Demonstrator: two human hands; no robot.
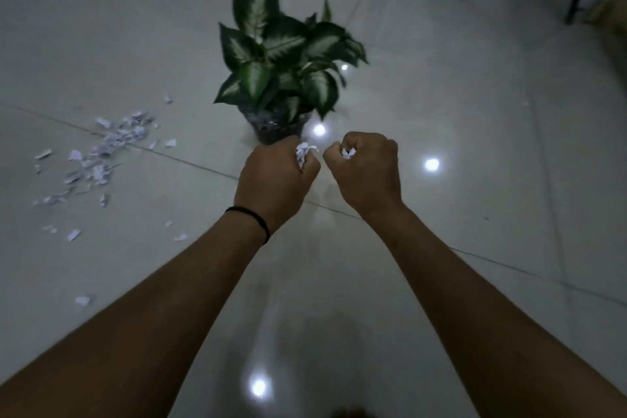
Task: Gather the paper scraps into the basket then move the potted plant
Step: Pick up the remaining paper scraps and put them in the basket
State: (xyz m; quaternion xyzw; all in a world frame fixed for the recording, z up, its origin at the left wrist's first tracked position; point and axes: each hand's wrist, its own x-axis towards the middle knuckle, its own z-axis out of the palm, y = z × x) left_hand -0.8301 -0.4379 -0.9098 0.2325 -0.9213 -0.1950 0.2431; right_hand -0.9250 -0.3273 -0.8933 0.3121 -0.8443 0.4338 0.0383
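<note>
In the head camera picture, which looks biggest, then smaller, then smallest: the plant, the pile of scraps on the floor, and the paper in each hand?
1. Plant, biggest.
2. Scrap pile, spread out beside it on the floor.
3. Paper in the left hand and right hand: both tiny wads, mostly hidden, too alike to rank.

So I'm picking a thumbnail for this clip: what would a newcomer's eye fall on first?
First the two fists mid-frame, the left hand and the right hand, each clutching crumpled paper scraps. Just beyond them stands the potted plant with its green-and-white leaves. A scatter of torn paper lies on the tiled floor at left.
</note>
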